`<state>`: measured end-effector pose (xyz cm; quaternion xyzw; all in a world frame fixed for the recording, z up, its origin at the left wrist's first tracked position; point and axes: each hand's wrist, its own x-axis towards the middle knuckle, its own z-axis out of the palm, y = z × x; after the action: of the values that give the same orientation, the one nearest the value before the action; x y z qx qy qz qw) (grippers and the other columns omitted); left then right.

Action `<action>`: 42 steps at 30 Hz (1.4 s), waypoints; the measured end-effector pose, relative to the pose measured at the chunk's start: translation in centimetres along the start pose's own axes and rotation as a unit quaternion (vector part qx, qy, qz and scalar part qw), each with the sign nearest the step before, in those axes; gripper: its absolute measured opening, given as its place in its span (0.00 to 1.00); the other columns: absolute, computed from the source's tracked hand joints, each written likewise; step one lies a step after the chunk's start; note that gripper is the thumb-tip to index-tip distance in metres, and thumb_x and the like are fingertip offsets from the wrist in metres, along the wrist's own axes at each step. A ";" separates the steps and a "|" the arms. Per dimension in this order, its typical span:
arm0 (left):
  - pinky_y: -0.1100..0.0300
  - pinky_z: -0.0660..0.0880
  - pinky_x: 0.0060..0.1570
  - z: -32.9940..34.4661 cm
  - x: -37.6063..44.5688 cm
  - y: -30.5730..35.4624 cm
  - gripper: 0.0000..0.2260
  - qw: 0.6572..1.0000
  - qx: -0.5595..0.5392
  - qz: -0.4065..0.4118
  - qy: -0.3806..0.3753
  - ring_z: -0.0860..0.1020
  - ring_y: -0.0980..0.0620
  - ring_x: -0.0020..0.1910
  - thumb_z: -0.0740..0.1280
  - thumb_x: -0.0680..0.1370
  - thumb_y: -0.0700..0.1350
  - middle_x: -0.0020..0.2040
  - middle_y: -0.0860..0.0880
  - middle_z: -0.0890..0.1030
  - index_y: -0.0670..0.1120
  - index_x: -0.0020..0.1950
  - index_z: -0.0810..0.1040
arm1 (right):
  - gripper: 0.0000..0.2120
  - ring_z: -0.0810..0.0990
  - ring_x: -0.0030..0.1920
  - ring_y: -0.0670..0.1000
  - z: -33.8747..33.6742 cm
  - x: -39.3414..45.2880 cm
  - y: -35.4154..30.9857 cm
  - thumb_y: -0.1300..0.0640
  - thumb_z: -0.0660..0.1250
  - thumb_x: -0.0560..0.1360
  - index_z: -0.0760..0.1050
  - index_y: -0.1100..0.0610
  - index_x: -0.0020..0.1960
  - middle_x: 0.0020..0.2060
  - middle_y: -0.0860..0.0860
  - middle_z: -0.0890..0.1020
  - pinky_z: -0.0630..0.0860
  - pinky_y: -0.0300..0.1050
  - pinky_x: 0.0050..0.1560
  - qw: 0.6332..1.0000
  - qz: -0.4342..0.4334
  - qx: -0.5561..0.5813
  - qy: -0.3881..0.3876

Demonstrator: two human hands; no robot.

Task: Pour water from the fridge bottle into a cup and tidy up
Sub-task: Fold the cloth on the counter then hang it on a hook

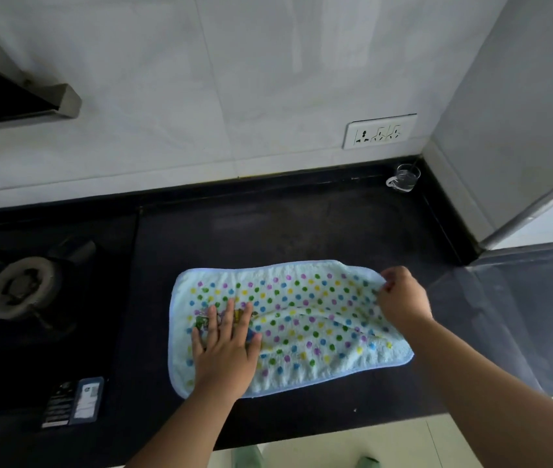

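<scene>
— Where does the job stand, from the head view?

— The pouring looks done, I judge. The cup (404, 177) stands far back in the corner of the counter (302, 224), against the wall, and it seems to hold water. I see no fridge bottle anywhere in view, so I can't tell whether it's been put back. What's left, as I read it, is the tidying: I'm at the towel (302, 319) now, spread across the near part of the counter, well apart from the cup.

— And your hands?

— My left hand (224, 342) lies flat on the towel's left half, fingers (231, 312) straight and spread, pressing and gripping nothing. My right hand (400, 298) has its fingers curled, pinching the towel's far right edge and lifting it a little.

— What's it like, all this?

— The towel is soft, nubbly terry, pale blue with a stitched border and coloured dots, rumpled into folds near my right hand. The counter is dark, smooth stone. The cup is clear, with a small handle. To the left sits a gas burner (22, 285), and a socket (379, 131) is set in the glossy tiled wall.
</scene>
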<state>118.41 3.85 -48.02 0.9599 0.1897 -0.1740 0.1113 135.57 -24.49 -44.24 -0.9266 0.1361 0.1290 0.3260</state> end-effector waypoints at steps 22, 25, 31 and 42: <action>0.25 0.38 0.75 -0.2 8.1 5.0 0.32 0.997 0.025 -0.006 0.067 0.32 0.41 0.83 0.39 0.81 0.72 0.86 0.54 0.37 0.66 0.83 0.36 | 0.43 0.23 0.78 0.56 8.8 -0.7 -4.8 0.16 0.35 0.70 0.29 0.32 0.78 0.82 0.45 0.32 0.30 0.72 0.75 0.932 -0.196 -0.295 -0.071; 0.25 0.36 0.75 -1.8 11.1 5.7 0.33 0.998 0.027 -0.026 0.057 0.28 0.41 0.82 0.36 0.79 0.73 0.84 0.54 0.32 0.65 0.81 0.31 | 0.43 0.24 0.79 0.57 9.5 1.6 -6.4 0.17 0.35 0.70 0.31 0.33 0.80 0.82 0.45 0.34 0.31 0.73 0.75 0.934 -0.200 -0.290 -0.058; 0.25 0.36 0.75 -3.4 16.3 7.0 0.33 0.997 0.021 -0.029 0.071 0.30 0.41 0.83 0.36 0.79 0.73 0.85 0.53 0.35 0.65 0.82 0.33 | 0.43 0.26 0.80 0.57 10.7 5.6 -9.1 0.18 0.35 0.72 0.34 0.36 0.81 0.83 0.46 0.36 0.32 0.73 0.75 0.936 -0.214 -0.275 -0.041; 0.25 0.39 0.75 -4.8 22.8 9.6 0.33 0.994 0.022 -0.033 0.103 0.35 0.38 0.84 0.37 0.81 0.70 0.87 0.50 0.39 0.61 0.84 0.37 | 0.36 0.32 0.82 0.57 12.3 11.3 -11.9 0.29 0.37 0.79 0.38 0.40 0.83 0.84 0.45 0.40 0.35 0.68 0.79 0.933 -0.244 -0.264 -0.017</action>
<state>143.43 3.89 -50.80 0.9680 0.2283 -0.0823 0.0646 148.18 -9.59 -50.47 -0.9815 -0.1390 0.0928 0.0935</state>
